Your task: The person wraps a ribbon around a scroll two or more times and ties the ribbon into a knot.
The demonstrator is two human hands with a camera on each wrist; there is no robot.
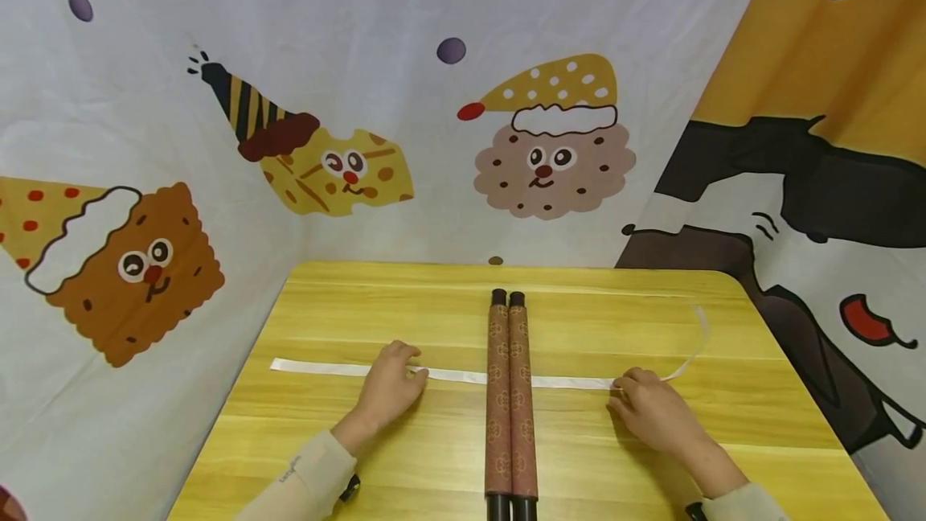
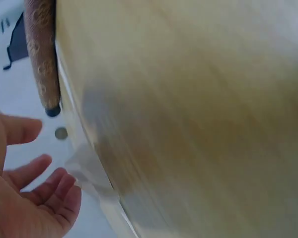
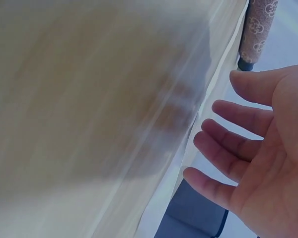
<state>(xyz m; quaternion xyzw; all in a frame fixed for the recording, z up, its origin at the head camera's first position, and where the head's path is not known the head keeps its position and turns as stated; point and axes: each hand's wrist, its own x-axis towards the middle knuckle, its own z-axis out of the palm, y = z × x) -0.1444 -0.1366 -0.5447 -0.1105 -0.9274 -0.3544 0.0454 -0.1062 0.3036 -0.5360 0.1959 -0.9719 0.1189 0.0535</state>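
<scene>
A rolled scroll [image 1: 498,408] with two brown, flower-patterned rolls side by side and dark end knobs lies lengthwise on the table. A white ribbon [image 1: 318,367] runs crosswise, its middle hidden by the scroll. Left of the scroll, my left hand [image 1: 391,384] is over the ribbon; its thumb stands apart from loosely bent fingers [image 2: 31,171] in the left wrist view. On the other side, my right hand [image 1: 657,412] has its fingertips right at the ribbon. The right wrist view shows these fingers [image 3: 221,148] spread and relaxed, with nothing between them and the thumb.
The yellow wood-grain table [image 1: 347,296] has rounded far corners. Behind it and to the left hangs a white cloth [image 1: 376,6] with cartoon prints; orange and dark printed cloth [image 1: 788,79] covers the right side. The ribbon's right end curls toward the back.
</scene>
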